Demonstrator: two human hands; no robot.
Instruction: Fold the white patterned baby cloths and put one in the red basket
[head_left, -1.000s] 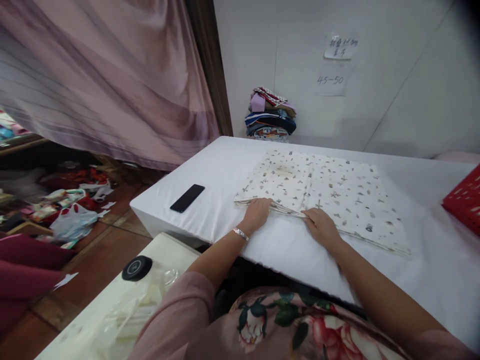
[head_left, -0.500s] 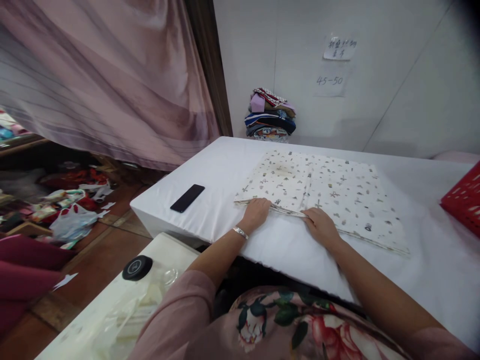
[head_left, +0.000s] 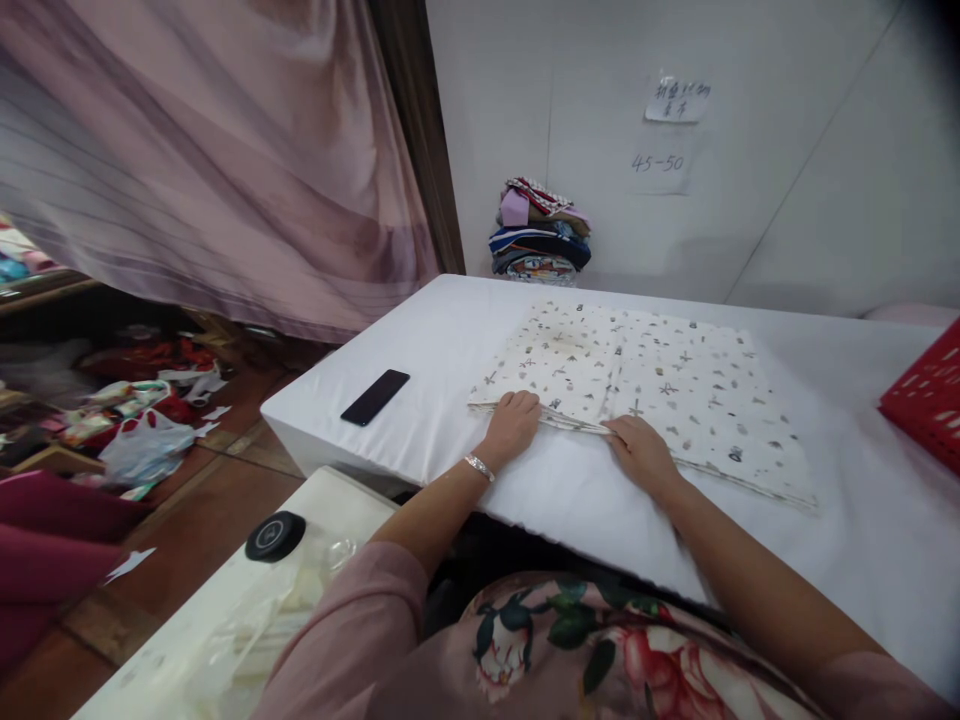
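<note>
A white cloth (head_left: 667,375) with small grey-green prints lies folded in layers on the white-covered table (head_left: 442,330). My left hand (head_left: 512,428) is closed over the cloth's near edge, left of its middle, with the fingers on top and the thumb out of sight. To the right of the centre crease, my right hand (head_left: 639,452) pinches the same near edge. A short stretch of layered edge shows between the two hands. The cloth's far side lies flat on the table.
A black phone (head_left: 375,396) lies left of the cloth. Folded fabrics (head_left: 541,230) are stacked against the wall, and a red basket (head_left: 926,400) stands at the right. A black round object (head_left: 275,536) sits on a lower white surface (head_left: 330,505). A pink curtain (head_left: 300,170) hangs at the left.
My left hand has shifted very slightly at the cloth's near edge. Otherwise the cloth and my right hand stay as they were.
</note>
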